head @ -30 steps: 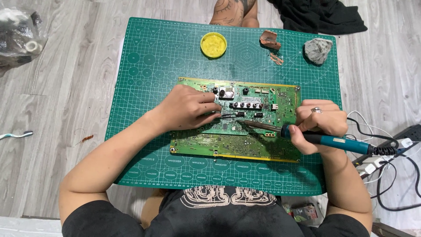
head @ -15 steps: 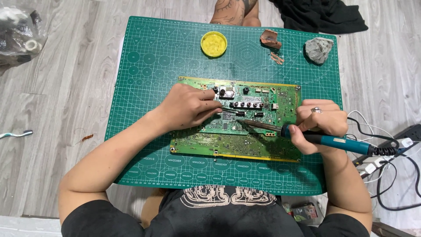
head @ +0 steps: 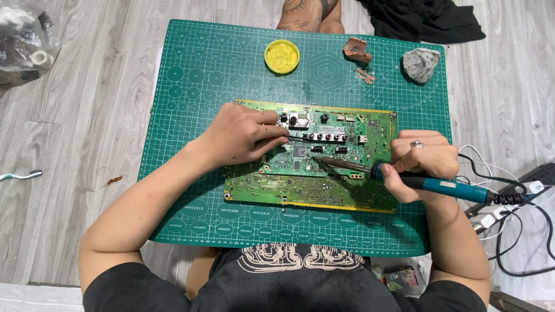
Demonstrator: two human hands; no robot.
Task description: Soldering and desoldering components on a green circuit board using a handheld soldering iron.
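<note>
Circuit board, a flat green rectangle studded with small dark parts and silver connectors, lies at the centre of the green cutting mat, and neither it nor the hands on it have shifted noticeably since half a second ago. The mat is the largest thing here: a rubbery sheet printed with a pale grid, circles and a hexagon, spread over grey wood-grain floor.

Left hand rests on the board's 9 o'clock end, fingers closed together on a thin metal tool, likely tweezers, whose points reach toward 3 o'clock over the board. Right hand, wearing a ring, sits at the board's 3 o'clock edge with fingers wrapped tight around the teal handle of a soldering iron; its dark tip touches the board near the middle, as before. The iron's black cord trails off toward 3 o'clock into a tangle of cables beside a power strip.

At the mat's 12 o'clock edge sits a round yellow tin. Toward 1 o'clock lie a rough reddish-brown chunk and a lumpy grey stone. Black cloth is bunched beyond the mat at 1 o'clock, and a clear plastic bag lies at 10 o'clock on the floor.
</note>
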